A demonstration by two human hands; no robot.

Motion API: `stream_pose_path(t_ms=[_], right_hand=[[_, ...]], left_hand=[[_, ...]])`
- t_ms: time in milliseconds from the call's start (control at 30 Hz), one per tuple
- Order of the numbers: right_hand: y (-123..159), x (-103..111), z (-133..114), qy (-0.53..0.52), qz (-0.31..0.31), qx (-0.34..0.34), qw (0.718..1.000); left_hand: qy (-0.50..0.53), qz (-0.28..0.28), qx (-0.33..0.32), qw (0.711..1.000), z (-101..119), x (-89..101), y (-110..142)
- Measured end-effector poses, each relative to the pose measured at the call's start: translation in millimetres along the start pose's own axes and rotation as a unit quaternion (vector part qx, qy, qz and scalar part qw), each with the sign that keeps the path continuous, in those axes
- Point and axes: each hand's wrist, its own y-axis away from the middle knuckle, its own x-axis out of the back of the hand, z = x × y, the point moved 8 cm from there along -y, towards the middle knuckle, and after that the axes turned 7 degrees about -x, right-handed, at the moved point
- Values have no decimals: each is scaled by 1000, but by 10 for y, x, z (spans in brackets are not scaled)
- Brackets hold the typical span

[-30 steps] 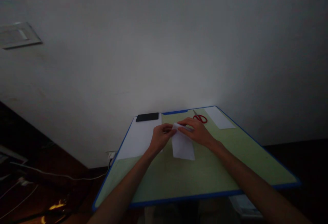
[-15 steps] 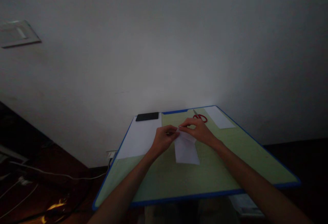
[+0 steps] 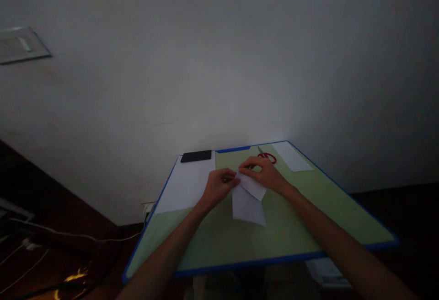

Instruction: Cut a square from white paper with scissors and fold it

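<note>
The plain grey wall forms the background and spans the full width of the view. The surface stands against it; its top is pale green, with a blue border along the edges. A large white sheet lies flat on the far left part of the surface.

The folded paper is located near the middle of the surface, between the two hands. Its upper flap is angled across the lower panel, and the flap's free corner points to the right. The lower panel extends toward the person; whether its near edge touches the surface cannot be determined.

The right hand pinches the top of the folded paper between thumb and fingers. The left hand grips the same top end from the opposite side, with thumb and index finger closed on it. The fingertips of both hands are close together.

A narrow white sheet lies flat at the far right corner. A flat black object rests on the far end of the large white sheet. The scissors, with red handles, lie just beyond the right hand, blades directed toward the wall.
</note>
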Motion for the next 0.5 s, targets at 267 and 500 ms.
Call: stream_pose_path(t_ms=[267,500], right_hand=[[2,-43,-15,24,9,7,1000],[39,-159,205,3,-100,-84,991]], left_hand=[[4,3,13,1000,6,-4,0],[80,30,57,995,-94,69,-21]])
